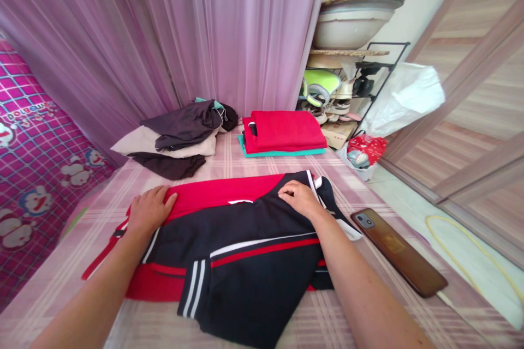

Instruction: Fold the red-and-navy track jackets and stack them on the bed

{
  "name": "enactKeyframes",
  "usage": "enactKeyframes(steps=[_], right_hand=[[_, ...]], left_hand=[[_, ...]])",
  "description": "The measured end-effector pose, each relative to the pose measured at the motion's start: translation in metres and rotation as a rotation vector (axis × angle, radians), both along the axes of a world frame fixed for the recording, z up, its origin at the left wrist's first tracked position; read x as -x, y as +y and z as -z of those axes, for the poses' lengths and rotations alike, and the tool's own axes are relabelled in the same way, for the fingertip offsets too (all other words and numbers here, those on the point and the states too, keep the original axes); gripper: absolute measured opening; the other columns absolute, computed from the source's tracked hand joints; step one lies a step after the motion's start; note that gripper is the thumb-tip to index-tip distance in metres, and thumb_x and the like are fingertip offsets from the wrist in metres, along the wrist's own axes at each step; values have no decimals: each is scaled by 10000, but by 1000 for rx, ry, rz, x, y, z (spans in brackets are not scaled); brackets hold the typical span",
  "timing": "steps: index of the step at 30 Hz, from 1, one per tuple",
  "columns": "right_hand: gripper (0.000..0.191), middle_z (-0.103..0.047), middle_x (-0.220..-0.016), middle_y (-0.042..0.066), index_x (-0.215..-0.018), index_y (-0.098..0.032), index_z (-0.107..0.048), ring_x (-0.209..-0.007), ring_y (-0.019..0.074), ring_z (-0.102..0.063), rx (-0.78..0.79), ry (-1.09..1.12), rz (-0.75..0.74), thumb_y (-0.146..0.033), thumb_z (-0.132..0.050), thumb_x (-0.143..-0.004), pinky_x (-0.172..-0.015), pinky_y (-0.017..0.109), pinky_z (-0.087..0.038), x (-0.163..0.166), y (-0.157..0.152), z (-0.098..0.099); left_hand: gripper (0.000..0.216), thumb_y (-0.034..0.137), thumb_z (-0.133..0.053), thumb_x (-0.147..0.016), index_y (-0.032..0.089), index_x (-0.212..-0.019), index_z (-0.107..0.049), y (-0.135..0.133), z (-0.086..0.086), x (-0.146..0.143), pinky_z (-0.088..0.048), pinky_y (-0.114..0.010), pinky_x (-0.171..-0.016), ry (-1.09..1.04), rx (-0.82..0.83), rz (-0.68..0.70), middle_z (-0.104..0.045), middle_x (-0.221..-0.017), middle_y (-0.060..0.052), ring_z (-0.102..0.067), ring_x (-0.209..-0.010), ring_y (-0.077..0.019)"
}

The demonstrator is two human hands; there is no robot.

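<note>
A red and dark navy sports shirt [245, 245] with white stripes lies spread on the pink checked bed sheet [254, 166] in front of me. My left hand [149, 210] rests flat on its left red edge, fingers stretched out. My right hand [301, 196] presses on the upper right part of the shirt near the collar, fingers bent and pinching the cloth.
Behind the shirt lie a heap of dark and cream clothes [180, 133] and a folded red and teal stack [282, 133]. A brown phone [399, 251] lies at the right bed edge. A shoe rack [352, 92], white bag [403, 98] and purple curtain [184, 32] stand beyond.
</note>
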State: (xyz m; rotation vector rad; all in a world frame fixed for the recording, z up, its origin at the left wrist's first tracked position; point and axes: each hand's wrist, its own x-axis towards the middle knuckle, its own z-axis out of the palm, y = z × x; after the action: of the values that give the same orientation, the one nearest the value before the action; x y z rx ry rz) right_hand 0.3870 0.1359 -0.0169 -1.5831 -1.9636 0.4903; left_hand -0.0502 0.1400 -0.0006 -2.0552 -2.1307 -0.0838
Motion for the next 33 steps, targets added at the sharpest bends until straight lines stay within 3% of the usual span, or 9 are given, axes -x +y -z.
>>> enactKeyframes(steps=[9, 18, 21, 25, 33], right_hand=[[206, -655, -929, 61, -788, -228, -688, -894, 187, -616, -32, -247, 47, -161, -530, -903, -784, 274, -434, 11, -8, -5], [173, -676, -938, 55, -864, -208, -661, -902, 187, -617, -47, -12, 172, -195, -493, -902, -845, 301, -459, -6, 5, 8], [181, -690, -912, 43, -831, -212, -688, -875, 179, -631, -32, 39, 117, -214, -517, -891, -838, 302, -471, -8, 4, 6], [113, -699, -949, 25, -814, -242, -738, -821, 161, -641, -31, 0, 8, -212, -630, -828, -796, 289, -477, -2, -3, 1], [174, -700, -923, 35, -783, -243, -726, -879, 172, -645, -63, -142, 63, -190, -583, -866, -785, 271, -455, 5, -5, 0]], left_hand=[[624, 491, -284, -951, 142, -1384, -565, -1, -2, -2, -383, -562, -1064, -33, -6, -1, -560, -1441, -181, -505, -1316, -372], [607, 487, -287, -951, 161, -1380, -566, 0, -1, -1, -382, -560, -1068, -25, -4, -4, -566, -1434, -176, -512, -1311, -363], [613, 488, -279, -954, 150, -1378, -565, 0, -1, -1, -387, -564, -1063, -20, -3, 3, -570, -1428, -181, -514, -1307, -365], [585, 478, -292, -954, 184, -1374, -575, 0, -1, -2, -382, -549, -1071, -25, -5, -9, -572, -1433, -161, -511, -1311, -350], [587, 494, -303, -955, 199, -1396, -554, 0, 0, -1, -366, -521, -1084, -27, -6, -16, -562, -1450, -143, -497, -1324, -333]])
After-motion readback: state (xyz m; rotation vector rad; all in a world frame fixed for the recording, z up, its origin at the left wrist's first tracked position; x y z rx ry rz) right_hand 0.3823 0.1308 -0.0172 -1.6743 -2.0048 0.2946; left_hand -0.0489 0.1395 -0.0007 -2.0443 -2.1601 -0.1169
